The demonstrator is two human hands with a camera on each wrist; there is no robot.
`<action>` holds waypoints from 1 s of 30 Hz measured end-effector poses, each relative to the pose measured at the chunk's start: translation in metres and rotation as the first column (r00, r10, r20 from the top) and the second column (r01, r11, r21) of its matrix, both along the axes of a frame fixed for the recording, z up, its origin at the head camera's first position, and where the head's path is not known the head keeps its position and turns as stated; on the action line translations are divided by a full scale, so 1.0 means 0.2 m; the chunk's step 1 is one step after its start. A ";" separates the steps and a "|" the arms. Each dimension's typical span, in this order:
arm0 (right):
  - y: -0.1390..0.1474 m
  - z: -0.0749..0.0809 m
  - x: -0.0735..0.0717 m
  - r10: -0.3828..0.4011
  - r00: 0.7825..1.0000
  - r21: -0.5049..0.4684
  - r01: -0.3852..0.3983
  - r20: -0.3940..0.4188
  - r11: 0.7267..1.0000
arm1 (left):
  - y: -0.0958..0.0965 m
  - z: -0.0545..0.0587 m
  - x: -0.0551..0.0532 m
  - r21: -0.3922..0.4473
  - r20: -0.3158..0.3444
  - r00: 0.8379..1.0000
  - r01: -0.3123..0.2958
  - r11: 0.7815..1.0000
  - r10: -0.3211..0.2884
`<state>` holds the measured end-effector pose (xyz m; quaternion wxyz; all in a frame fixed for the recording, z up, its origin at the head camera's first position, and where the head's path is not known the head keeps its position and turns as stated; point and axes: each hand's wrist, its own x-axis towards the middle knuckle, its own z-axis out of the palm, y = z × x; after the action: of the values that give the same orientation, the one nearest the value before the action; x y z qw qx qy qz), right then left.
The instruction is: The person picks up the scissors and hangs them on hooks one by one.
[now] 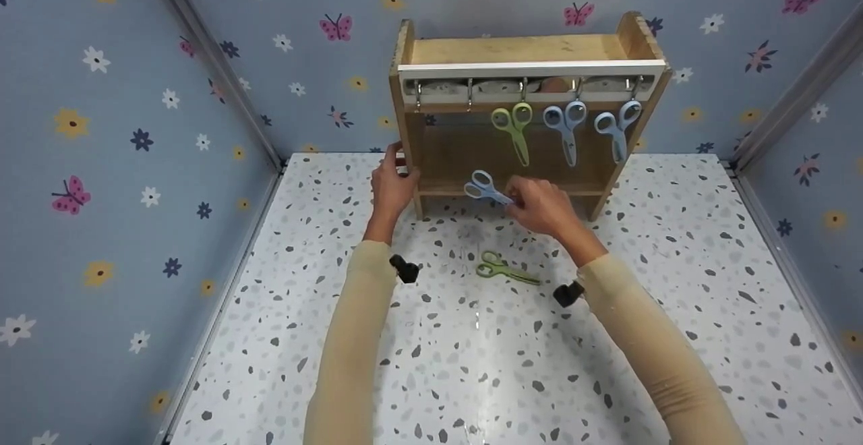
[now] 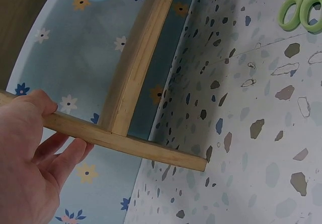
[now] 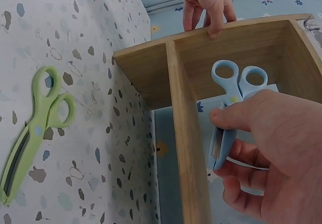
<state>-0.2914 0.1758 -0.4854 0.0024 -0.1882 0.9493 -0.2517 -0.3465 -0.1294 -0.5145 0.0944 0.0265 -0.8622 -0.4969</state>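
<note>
My right hand [image 1: 545, 206] pinches a pair of blue scissors [image 1: 480, 187] by the blades, handle loops pointing left, in front of the wooden rack's lower part. In the right wrist view the thumb and fingers hold the blue scissors [image 3: 232, 100] with both loops upward. My left hand [image 1: 393, 187] grips the left side board of the wooden rack [image 1: 407, 128], thumb on one face and fingers on the other. Green scissors [image 1: 506, 270] lie on the speckled tabletop below the right hand. On the rack's hooks hang green scissors [image 1: 518, 131] and two blue pairs, one in the middle [image 1: 568, 128] and one at the right [image 1: 618, 129].
The two left hooks [image 1: 443, 93] on the white rail [image 1: 532, 67] carry nothing. Flowered panels [image 1: 121, 162] enclose the speckled table [image 1: 303, 337] at the back and both sides. A lower wooden crossbar [image 2: 138, 63] spans the rack.
</note>
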 end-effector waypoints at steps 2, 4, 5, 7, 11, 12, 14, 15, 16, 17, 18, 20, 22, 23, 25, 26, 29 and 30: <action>0.00 0.01 0.00 0.000 1.000 0.003 0.000 -0.006 1.000 | 0.00 0.00 0.00 -0.002 -0.001 1.000 -0.003 1.000 0.003; -0.01 0.02 0.00 0.002 1.000 0.008 -0.002 -0.017 1.000 | -0.01 0.00 0.00 -0.010 -0.006 1.000 -0.005 1.000 0.005; -0.01 0.03 0.00 0.001 1.000 0.009 -0.001 -0.022 1.000 | -0.01 0.00 0.00 -0.012 -0.007 1.000 -0.006 1.000 0.006; -0.01 0.04 0.00 -0.003 1.000 0.009 0.003 -0.028 1.000 | -0.01 0.00 0.00 -0.012 -0.015 1.000 -0.003 1.000 0.003; -0.02 0.06 0.00 -0.004 0.999 0.010 0.004 -0.035 1.000 | -0.01 0.00 0.00 -0.012 -0.020 1.000 -0.002 1.000 0.002; -0.02 0.06 0.00 -0.003 0.999 0.009 0.004 -0.036 1.000 | -0.01 0.00 0.00 -0.011 -0.019 1.000 -0.003 1.000 0.003; -0.02 0.07 0.00 -0.001 0.999 0.008 0.002 -0.037 1.000 | -0.01 0.00 0.00 -0.007 -0.016 1.000 -0.004 1.000 0.004; -0.02 0.07 0.00 -0.001 0.999 0.005 0.001 -0.035 1.000 | -0.01 0.00 0.00 -0.004 -0.015 1.000 -0.005 1.000 0.005; -0.02 0.08 -0.01 -0.002 0.999 0.003 0.002 -0.033 1.000 | -0.01 0.00 0.01 -0.001 -0.014 1.000 -0.004 1.000 0.004; -0.03 0.08 -0.01 -0.003 0.999 0.001 0.003 -0.032 1.000 | -0.01 0.00 0.01 0.001 -0.012 1.000 -0.004 1.000 0.004; -0.03 0.09 -0.01 -0.004 1.000 -0.002 0.004 -0.029 1.000 | -0.01 0.00 0.01 0.004 -0.011 1.000 -0.004 1.000 0.004; -0.03 0.10 -0.01 -0.006 1.000 -0.002 0.006 -0.025 1.000 | -0.01 0.00 0.01 0.007 -0.009 1.000 -0.004 1.000 0.004; -0.04 0.11 -0.01 -0.009 1.000 0.000 0.009 -0.024 1.000 | 0.00 0.01 0.01 0.003 -0.005 1.000 -0.005 1.000 0.005; -0.04 0.12 -0.01 -0.011 1.000 0.000 0.011 -0.022 1.000 | 0.00 0.01 0.01 0.001 -0.003 1.000 -0.006 1.000 0.006; -0.05 0.13 -0.01 -0.012 1.000 0.004 0.012 -0.026 1.000 | 0.00 0.01 0.01 -0.001 -0.002 1.000 -0.006 1.000 0.006; -0.05 0.14 -0.01 -0.013 0.999 0.007 0.013 -0.029 1.000 | 0.00 0.01 0.01 -0.001 -0.001 1.000 -0.006 1.000 0.006; -0.06 0.17 -0.01 -0.012 0.999 0.008 0.013 -0.042 1.000 | 0.00 0.01 0.01 0.000 0.000 1.000 -0.006 1.000 0.006; -0.07 0.18 -0.01 -0.012 0.999 0.009 0.012 -0.050 1.000 | 0.00 0.01 0.01 0.001 -0.002 1.000 -0.005 1.000 0.005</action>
<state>-0.2942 0.1624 -0.4503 -0.0219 -0.1885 0.9514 -0.2426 -0.3454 -0.1301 -0.5135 0.0965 0.0284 -0.8619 -0.4969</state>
